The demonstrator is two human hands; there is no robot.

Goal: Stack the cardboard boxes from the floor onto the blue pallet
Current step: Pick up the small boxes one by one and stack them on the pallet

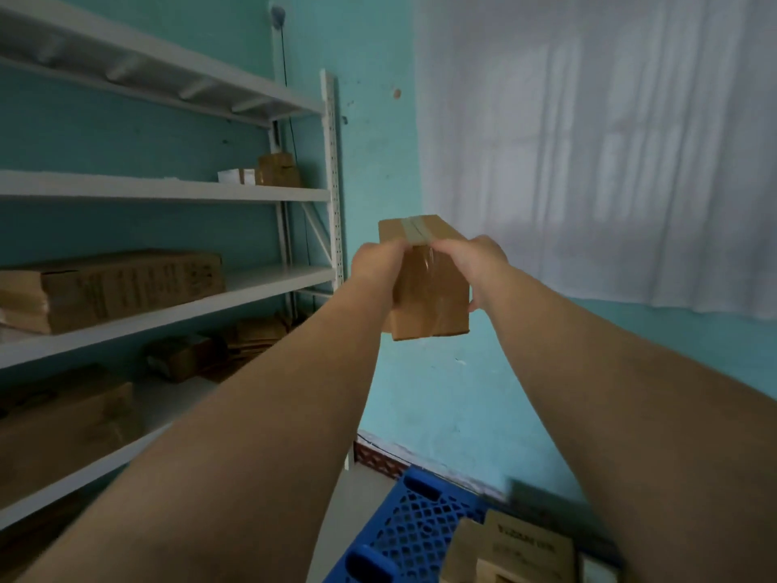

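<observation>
Both arms stretch forward, holding one taped box (424, 279) up in the air in front of the teal wall (378, 140), well above the pallet (414, 519). Left hand (374, 263) grips the box's left side, right hand (471, 263) grips the right side, fingers curled over its upper edge, thumb tip showing at the lower right. Box is held tall: long axis runs roughly up-down, slightly tilted, top leaning away from the camera. Clear tape (414, 231) runs across the top face and down the near face.

Blue lattice pallet sits on the floor at bottom centre; printed boxes (525, 549) lie on its right part. White shelf rack (168, 191) at left carries several cartons (113, 288). White curtain (609, 153) covers the wall upper right. Picture is blurred; print unreadable.
</observation>
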